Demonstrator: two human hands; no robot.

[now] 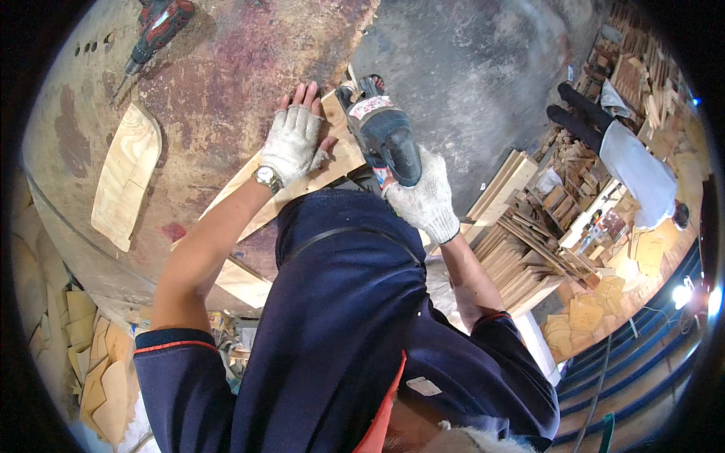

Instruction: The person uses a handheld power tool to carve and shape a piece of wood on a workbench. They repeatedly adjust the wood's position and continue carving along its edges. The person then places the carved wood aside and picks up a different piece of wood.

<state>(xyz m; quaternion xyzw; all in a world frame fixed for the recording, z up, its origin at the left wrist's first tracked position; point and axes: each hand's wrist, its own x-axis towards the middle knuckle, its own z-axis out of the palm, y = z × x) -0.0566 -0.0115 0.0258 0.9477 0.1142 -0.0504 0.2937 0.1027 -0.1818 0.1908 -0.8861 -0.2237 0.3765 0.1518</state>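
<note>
Left hand (294, 142) spread over board (343, 153); right hand (427, 198) closed round tool (391, 142); better hold tool level, press board firmly.

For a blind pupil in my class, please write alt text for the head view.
A gloved right hand grips a dark power tool at the edge of a pale wooden board, while the gloved left hand rests on the board. A curved wood piece and a drill lie on the worn table; another person is at right.
</note>
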